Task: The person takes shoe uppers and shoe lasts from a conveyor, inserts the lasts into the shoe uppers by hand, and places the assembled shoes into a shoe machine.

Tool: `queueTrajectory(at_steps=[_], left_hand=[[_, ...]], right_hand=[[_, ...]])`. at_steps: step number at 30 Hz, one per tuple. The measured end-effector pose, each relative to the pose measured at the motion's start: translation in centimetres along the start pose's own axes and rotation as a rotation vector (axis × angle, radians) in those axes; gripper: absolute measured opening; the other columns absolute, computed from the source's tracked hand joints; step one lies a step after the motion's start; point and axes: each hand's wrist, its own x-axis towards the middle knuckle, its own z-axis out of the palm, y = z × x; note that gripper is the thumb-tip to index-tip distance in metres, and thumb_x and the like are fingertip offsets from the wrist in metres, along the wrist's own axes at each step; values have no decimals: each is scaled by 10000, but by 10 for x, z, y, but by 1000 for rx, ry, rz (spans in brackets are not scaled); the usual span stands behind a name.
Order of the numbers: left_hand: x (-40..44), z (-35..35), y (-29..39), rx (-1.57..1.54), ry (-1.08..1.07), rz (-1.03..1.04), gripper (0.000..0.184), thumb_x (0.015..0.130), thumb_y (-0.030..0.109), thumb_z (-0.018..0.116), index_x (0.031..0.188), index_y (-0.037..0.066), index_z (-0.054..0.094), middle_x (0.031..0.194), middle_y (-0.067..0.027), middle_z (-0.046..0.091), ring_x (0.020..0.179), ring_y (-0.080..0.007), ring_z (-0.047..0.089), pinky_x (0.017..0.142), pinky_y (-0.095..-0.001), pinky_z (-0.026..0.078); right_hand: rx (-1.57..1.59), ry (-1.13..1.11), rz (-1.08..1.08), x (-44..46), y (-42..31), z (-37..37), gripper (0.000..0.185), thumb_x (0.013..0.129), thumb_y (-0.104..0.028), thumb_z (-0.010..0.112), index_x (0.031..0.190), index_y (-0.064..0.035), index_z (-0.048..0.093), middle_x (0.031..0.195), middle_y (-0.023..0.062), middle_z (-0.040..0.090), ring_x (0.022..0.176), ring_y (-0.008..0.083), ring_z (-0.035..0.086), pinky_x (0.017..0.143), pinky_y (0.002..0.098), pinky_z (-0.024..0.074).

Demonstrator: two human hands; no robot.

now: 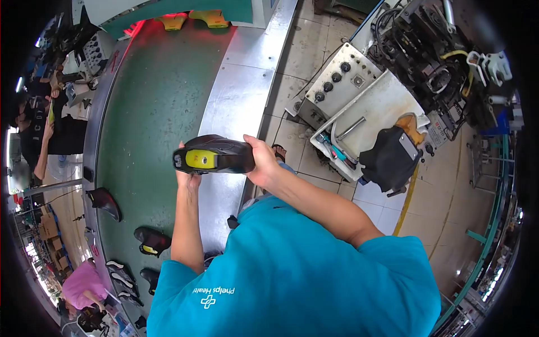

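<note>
A black shoe upper (233, 154) is held up in front of me, over the metal edge of the conveyor. Inside it sits a yellow shoe last (201, 159), its top showing at the opening. My left hand (187, 175) closes round the end with the opening, its fingers partly hidden behind the shoe. At the other end, my right hand (261, 162) grips the rounded black part, thumb on the near side and the other fingers out of sight underneath.
A green conveyor belt (151, 112) runs along my left, carrying several black shoes (152, 241). Yellow lasts (209, 18) lie under red light at its far end. To the right stand a control box (339, 78) and a machine tray (373, 121). Co-workers (84, 283) are beyond the belt.
</note>
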Motion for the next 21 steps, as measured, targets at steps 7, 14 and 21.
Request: queueTrajectory(at_steps=[7, 14, 21], left_hand=[[-11, 0, -1, -2, 0, -140, 258, 960, 458, 708, 997, 202, 698, 869, 42, 736, 672, -106, 699, 531, -226, 554], [-52, 88, 32, 85, -400, -220, 387, 998, 439, 659, 1078, 65, 715, 1014, -96, 747, 910, -238, 724, 821, -382, 602], [-58, 135, 5, 145, -361, -99, 442, 1024, 438, 622, 1114, 10, 689, 1005, -128, 742, 877, -252, 723, 817, -394, 603]], right_hand=[[-283, -51, -344, -41, -4, -105, 324, 1009, -349, 646, 1118, -49, 591, 1046, 45, 673, 829, 193, 645, 826, 393, 556], [-1353, -339, -1343, -115, -26, -68, 870, 696, -299, 930, 1418, -31, 523, 1192, 127, 689, 964, 282, 698, 902, 381, 565], [-1347, -270, -1452, -138, -42, -102, 915, 584, -205, 918, 1411, -57, 556, 1277, 178, 686, 1100, 333, 701, 962, 395, 560]])
